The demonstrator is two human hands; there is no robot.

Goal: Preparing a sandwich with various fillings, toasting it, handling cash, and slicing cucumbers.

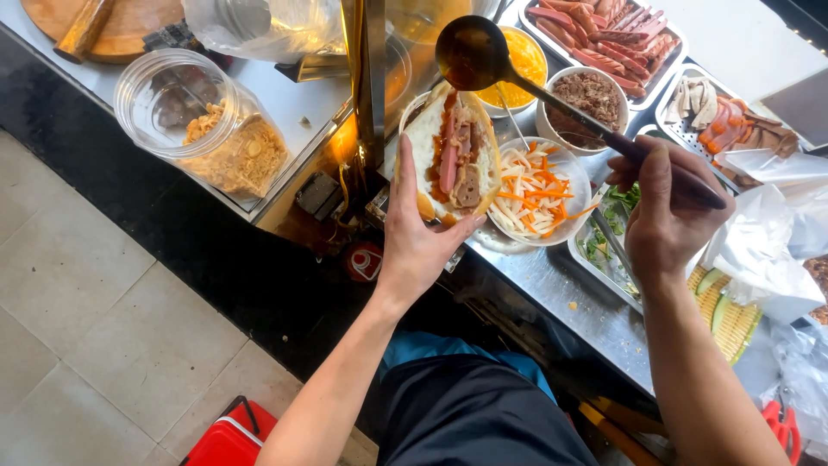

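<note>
Left hand (420, 237): fingers (403, 168) are curling half-open around a split bread roll (454, 155) with meat slices and sauce, cradling it from beneath, palm up, above the table (552, 285) edge. Right hand (664, 216): fingers are closing tight on a ladle (473, 53) handle, wrist bent, bowl tilting just over the roll's far end. Bowl of shredded carrot and radish (539, 192) is sitting just right of the roll.

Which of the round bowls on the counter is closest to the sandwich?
The bowl of shredded carrot and white strips, right beside the sandwich; the yellow-filled and brown-filled bowls sit farther back.
</note>
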